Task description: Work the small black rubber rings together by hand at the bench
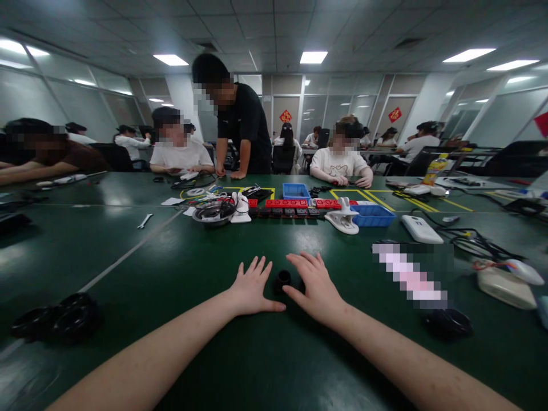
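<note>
A small black cylindrical part with a round opening on top stands on the green table between my hands. My left hand lies to its left, palm down, with fingers spread and the thumb pointing toward the part's base. To its right, my right hand is spread too, its thumb close beside the part; whether it touches cannot be made out. Something dark shows partly under the right hand, mostly hidden. Neither hand grips anything.
Black ring-shaped parts lie at left, near a wrench. Ahead are a red power strip row, white clamps, a blue bin and a bowl of cables. A white power bank lies right. People sit opposite.
</note>
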Tool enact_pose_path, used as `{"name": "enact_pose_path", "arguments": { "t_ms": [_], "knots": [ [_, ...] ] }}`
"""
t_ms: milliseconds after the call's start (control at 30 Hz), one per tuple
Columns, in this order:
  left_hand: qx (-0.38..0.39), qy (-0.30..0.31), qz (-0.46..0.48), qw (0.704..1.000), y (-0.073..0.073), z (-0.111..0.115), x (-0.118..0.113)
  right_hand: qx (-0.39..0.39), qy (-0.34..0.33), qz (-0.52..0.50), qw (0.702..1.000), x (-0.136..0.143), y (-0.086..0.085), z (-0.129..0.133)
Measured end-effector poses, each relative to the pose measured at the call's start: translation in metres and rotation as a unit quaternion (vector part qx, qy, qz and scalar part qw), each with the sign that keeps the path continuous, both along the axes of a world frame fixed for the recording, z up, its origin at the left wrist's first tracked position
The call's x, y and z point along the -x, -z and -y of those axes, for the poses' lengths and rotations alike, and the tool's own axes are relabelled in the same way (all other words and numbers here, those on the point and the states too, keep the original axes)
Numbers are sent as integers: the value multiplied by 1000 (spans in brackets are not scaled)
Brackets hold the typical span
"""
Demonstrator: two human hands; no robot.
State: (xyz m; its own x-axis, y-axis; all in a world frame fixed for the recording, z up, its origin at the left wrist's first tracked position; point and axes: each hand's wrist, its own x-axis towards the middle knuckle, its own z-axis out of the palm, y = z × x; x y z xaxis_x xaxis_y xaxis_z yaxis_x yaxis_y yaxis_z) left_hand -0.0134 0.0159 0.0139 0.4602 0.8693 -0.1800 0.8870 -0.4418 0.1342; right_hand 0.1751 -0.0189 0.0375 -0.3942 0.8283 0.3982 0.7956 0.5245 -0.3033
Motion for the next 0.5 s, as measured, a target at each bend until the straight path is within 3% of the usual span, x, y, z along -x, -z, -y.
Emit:
{"name": "enact_pose_path", "arguments": {
  "t_ms": [167, 300, 500],
  "knots": [
    [3, 2, -1, 1000, -1, 1, -1, 60, -24, 80, 995, 15, -21, -10],
    [7, 4, 3, 1000, -3, 2, -1, 62, -36, 99, 993, 19, -25, -8],
    [31, 48, 7, 998, -8, -1, 8, 97, -60, 51, 992, -10, -25, 51]
  ]
}}
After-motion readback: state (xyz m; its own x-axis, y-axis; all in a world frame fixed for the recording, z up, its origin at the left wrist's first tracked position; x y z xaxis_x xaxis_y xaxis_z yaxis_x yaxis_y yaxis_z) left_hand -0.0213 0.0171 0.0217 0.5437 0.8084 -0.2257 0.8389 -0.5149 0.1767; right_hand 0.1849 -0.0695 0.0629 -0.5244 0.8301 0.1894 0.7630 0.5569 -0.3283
